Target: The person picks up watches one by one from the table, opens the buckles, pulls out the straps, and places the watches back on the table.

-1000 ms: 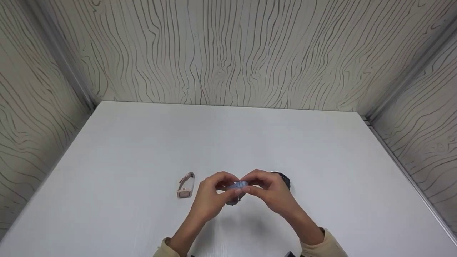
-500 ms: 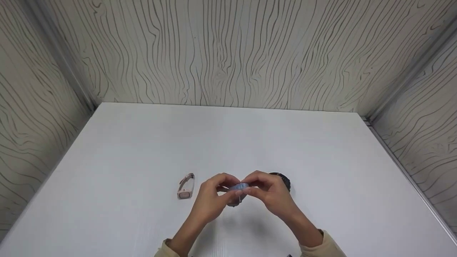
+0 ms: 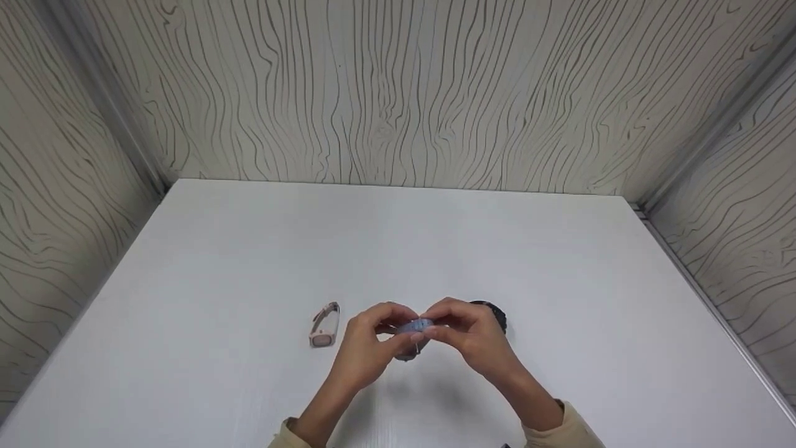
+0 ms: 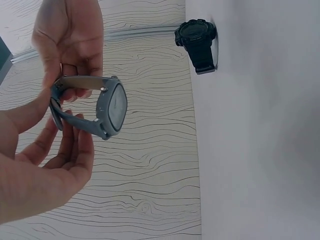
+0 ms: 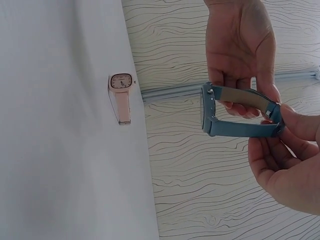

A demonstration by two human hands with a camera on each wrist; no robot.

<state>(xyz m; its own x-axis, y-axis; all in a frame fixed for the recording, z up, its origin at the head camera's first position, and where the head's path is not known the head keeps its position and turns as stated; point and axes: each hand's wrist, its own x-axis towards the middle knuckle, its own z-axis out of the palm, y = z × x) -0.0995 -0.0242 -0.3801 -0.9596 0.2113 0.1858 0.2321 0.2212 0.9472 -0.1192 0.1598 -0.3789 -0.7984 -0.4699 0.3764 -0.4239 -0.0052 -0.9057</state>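
Observation:
A blue-grey wristwatch (image 3: 413,325) is held up above the table between both hands, its strap forming a loop. My left hand (image 3: 365,345) pinches the strap between thumb and fingers. From the other side, the fingertips of my right hand (image 3: 476,336) grip the same strap, near its buckle end (image 5: 274,114). The watch case (image 4: 114,109) hangs free on the far end of the loop, touched by neither hand. In the head view the fingers cover much of the strap and case.
A pink wristwatch (image 3: 322,339) lies on the white table (image 3: 398,242) left of the hands. To the right, partly behind the right hand, is a black wristwatch (image 4: 200,45). Wood-patterned panels (image 3: 385,93) enclose the table at the back and sides.

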